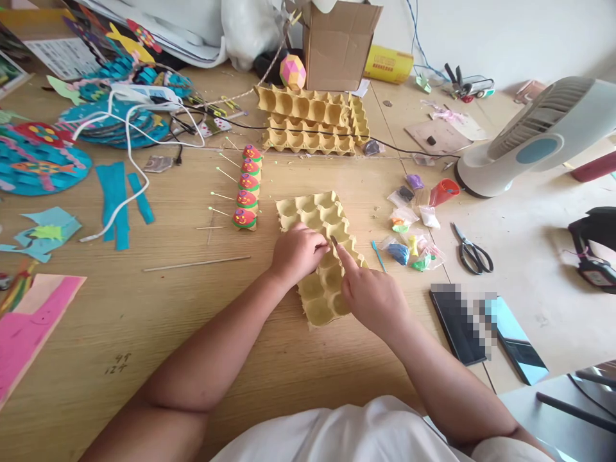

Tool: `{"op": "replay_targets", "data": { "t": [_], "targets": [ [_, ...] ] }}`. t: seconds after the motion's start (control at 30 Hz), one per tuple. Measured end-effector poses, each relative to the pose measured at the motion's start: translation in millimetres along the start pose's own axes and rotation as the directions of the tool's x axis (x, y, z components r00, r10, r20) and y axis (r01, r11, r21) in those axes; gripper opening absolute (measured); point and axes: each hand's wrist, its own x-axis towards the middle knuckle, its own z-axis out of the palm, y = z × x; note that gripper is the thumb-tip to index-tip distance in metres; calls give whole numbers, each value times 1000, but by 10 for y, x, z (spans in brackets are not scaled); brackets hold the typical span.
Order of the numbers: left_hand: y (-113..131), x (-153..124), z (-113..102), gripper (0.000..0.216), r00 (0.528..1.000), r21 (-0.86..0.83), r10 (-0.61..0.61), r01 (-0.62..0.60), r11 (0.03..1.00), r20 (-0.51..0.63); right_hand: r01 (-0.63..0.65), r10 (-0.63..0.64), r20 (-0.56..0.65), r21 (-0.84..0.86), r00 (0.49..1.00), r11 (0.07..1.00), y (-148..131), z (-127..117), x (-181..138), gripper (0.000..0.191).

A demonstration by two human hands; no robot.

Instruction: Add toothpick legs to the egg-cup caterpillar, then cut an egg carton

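Note:
A piece of egg carton (321, 309), yellowish-brown with rows of cups, lies on the table in front of me. My left hand (297, 253) is closed on the carton's middle, fingertips pinched on its ridge. From the right, my right hand (378, 296) reaches over the carton. It is closed around a small dark blade (333, 241), its index finger stretched along it and the tip at the carton beside my left fingertips. Most of the blade's handle is hidden in the palm. To the left stands a row of painted egg-carton cups (247, 199) with red faces and pin-like sticks.
More egg cartons (308, 138) lie behind. At right are bagged coloured clay (398, 253), scissors (474, 252), two phones (457, 324) and a white fan (524, 138). A thin stick (197, 264), white cable (129, 151) and blue paper strips (115, 205) lie left.

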Motion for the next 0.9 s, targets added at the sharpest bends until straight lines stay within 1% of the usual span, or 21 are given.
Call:
{"op": "replay_targets", "data": {
  "t": [0.1,0.23,0.4,0.6,0.77,0.9],
  "targets": [
    [-1,-4,2,16,1000,-10,-6,6,1000,4,-3,3,33,-4,999,1000,-9,-25,18,65],
    [6,-8,9,15,1000,-17,-18,18,1000,-3,6,-6,29,-21,1000,1000,0,-24,-21,65],
    [12,-4,7,20,1000,-20,-19,19,1000,11,-4,7,50,-52,999,999,-12,-43,20,65],
    [17,-3,9,18,1000,-26,-25,25,999,-14,17,-14,48,-60,999,998,6,-17,5,65],
    [8,2,11,19,1000,-16,3,-3,1000,-4,4,-1,49,-70,999,998,12,-14,13,64],
    [3,-1,11,18,1000,-23,-1,1,1000,-6,10,-7,34,-74,999,997,-12,-39,45,64]
  ]
}}
